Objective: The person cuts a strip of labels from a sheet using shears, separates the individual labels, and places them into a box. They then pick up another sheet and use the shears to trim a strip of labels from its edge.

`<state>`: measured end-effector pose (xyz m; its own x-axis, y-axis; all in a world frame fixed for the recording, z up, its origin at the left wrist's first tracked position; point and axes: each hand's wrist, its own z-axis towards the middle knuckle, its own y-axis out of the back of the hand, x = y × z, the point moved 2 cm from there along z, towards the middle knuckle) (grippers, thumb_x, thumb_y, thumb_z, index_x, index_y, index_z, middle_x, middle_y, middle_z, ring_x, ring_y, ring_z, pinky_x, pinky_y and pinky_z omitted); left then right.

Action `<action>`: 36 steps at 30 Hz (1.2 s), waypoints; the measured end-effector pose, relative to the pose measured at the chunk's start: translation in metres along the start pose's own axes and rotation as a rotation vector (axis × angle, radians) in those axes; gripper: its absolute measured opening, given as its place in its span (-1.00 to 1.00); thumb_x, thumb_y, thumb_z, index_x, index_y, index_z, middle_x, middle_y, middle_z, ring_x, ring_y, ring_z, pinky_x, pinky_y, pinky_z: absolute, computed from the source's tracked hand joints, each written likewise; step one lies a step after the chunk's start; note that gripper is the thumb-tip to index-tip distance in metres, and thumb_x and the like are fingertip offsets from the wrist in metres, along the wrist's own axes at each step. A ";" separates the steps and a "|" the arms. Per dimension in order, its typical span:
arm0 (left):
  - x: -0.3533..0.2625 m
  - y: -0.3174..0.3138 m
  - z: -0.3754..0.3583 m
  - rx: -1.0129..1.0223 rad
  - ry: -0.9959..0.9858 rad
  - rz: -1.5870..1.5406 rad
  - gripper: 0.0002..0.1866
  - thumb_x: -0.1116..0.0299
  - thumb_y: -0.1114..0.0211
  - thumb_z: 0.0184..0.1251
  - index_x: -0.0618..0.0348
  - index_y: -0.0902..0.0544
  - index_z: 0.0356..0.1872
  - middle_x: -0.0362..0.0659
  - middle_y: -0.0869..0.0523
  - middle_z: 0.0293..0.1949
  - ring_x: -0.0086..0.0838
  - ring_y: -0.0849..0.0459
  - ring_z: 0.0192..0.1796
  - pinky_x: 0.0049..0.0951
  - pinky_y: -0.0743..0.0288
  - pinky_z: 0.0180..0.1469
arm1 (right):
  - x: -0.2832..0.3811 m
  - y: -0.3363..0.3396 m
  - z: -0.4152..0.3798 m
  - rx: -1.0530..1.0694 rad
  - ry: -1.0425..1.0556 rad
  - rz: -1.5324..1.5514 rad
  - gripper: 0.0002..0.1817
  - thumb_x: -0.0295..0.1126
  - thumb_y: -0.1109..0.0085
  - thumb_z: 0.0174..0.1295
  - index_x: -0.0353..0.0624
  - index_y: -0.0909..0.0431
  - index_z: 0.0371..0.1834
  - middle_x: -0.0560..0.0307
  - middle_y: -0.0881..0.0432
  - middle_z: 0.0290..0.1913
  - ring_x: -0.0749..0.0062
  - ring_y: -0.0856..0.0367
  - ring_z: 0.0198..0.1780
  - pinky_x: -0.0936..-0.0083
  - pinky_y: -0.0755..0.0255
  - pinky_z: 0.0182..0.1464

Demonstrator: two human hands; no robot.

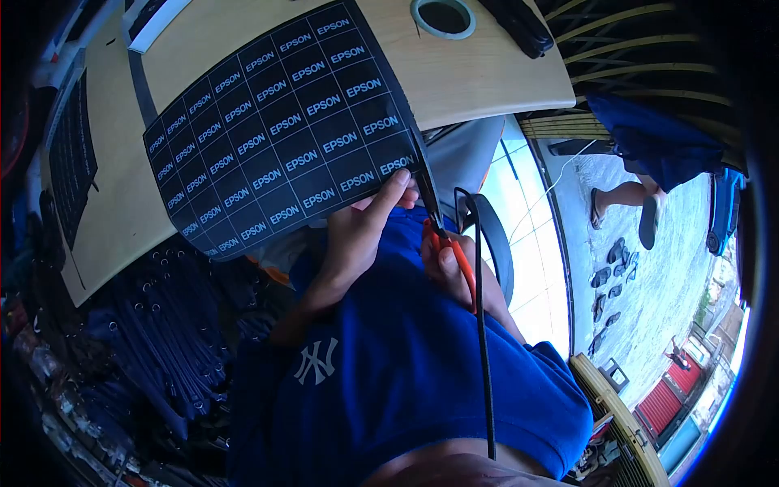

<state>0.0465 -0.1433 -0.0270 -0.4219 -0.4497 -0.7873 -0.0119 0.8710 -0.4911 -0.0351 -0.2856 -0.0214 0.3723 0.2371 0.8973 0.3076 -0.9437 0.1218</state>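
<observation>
A black sheet printed with a grid of white EPSON labels is held up in front of my chest, over the table's near edge. My left hand pinches its lower right corner, thumb on the printed face. In my right hand is a pair of scissors with orange handles. Their dark blades point up along the sheet's right edge, close beside my left fingertips. Whether the blades are apart or together is hard to make out.
The light wooden table carries a roll of tape and a dark elongated object. Another black printed sheet lies at left. Dark blue straps hang below. A black cable runs past my right hand. Outside, a person's legs show near sandals.
</observation>
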 end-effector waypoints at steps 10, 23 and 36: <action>0.000 0.002 0.002 -0.005 0.023 0.049 -0.88 0.42 -0.23 0.23 0.24 -0.59 -0.27 -0.18 -0.63 -0.37 -0.58 -0.59 -0.36 -0.58 -0.48 -0.28 | 0.002 -0.001 -0.003 -0.036 -0.131 -0.064 -0.28 0.29 0.36 0.24 -0.25 -0.36 -0.54 0.08 -0.38 -0.63 0.31 -0.39 -0.56 0.40 -0.27 -0.45; -0.002 -0.001 0.008 -0.123 -0.047 0.072 -0.80 0.32 -0.26 0.24 0.28 -0.60 -0.29 -0.15 -0.65 -0.41 -0.55 -0.63 -0.41 -0.57 -0.53 -0.33 | -0.005 -0.011 -0.001 -0.229 -0.018 0.037 -0.32 0.30 0.23 0.17 -0.20 -0.40 -0.60 0.06 -0.30 -0.70 0.23 -0.32 -0.63 0.29 -0.13 -0.55; -0.002 -0.003 -0.001 -0.067 -0.097 0.180 -0.82 0.37 -0.27 0.23 0.31 -0.61 -0.31 -0.16 -0.65 -0.48 -0.58 -0.63 -0.46 -0.62 -0.52 -0.37 | 0.006 -0.006 0.008 -0.039 0.052 -0.009 -0.05 0.62 0.48 -0.15 -0.20 -0.35 -0.47 0.32 -0.28 -0.72 0.56 -0.28 -0.67 0.61 -0.12 -0.56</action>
<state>0.0469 -0.1448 -0.0235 -0.3331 -0.2997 -0.8940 -0.0062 0.9488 -0.3158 -0.0278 -0.2771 -0.0198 0.3230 0.2343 0.9169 0.2763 -0.9500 0.1455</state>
